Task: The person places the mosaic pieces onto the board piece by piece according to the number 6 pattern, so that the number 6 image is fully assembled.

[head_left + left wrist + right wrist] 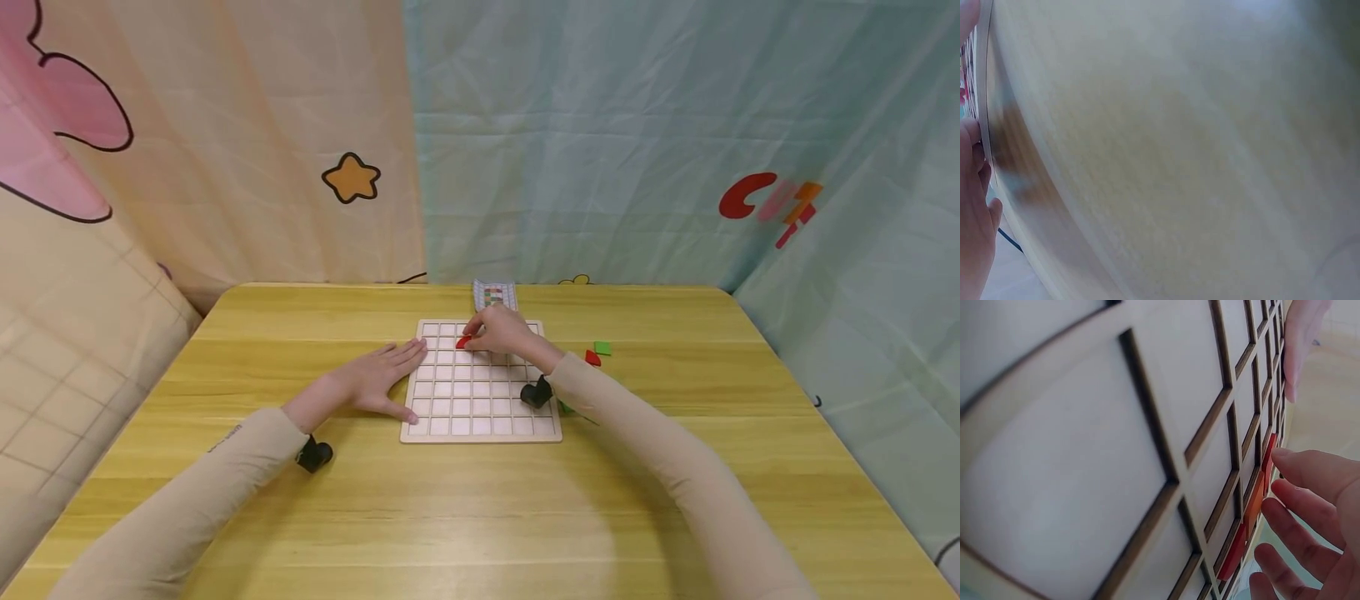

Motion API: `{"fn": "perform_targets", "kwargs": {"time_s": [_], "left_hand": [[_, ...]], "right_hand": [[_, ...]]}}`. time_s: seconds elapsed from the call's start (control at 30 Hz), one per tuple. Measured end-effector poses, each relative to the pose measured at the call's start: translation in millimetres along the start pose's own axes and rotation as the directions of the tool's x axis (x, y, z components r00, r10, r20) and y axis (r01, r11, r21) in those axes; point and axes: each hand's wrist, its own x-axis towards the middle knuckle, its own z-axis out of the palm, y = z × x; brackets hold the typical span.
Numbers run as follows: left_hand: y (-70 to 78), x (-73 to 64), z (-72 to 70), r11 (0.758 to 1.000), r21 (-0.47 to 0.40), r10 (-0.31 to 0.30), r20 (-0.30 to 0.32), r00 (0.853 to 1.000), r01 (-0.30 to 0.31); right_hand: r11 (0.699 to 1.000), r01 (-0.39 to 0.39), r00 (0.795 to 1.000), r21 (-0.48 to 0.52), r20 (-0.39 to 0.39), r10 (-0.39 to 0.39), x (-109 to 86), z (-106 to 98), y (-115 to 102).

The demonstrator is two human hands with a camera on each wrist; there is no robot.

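Note:
A pale wooden grid board (481, 427) lies on the table, its cells framed by raised strips. My right hand (504, 331) reaches over its far part and pinches a red tile (463, 342) between thumb and fingers. In the right wrist view, that red tile (1268, 461) stands at the thumb tip, with an orange tile (1254, 501) and another red tile (1232, 553) in line along the grid. My left hand (381, 380) rests with spread fingers on the board's left edge. Only part of the left hand (974, 212) shows in the left wrist view.
Behind the board lies a small printed card (495, 293) with a coloured grid pattern. Right of the board are a green square tile (602, 347) and a red rounded tile (592, 358). Another green piece (566, 407) is partly hidden by the right forearm. Curtains hang behind the table.

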Motion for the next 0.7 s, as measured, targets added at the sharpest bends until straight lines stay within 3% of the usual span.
{"fn": "perform_targets", "kwargs": {"time_s": [0.43, 0.7], "left_hand": [[-2.8, -0.6, 3.4, 1.000, 0.002, 0.005, -0.020, 1.000, -0.005], [-0.9, -0.1, 1.9, 1.000, 0.005, -0.007, 0.001, 1.000, 0.007]], "right_hand": [[1.000, -0.007, 1.000, 0.006, -0.006, 0.007, -1.2, 2.2, -4.5], [1.000, 0.016, 1.000, 0.023, -0.010, -0.016, -3.4, 1.7, -2.6]]}}
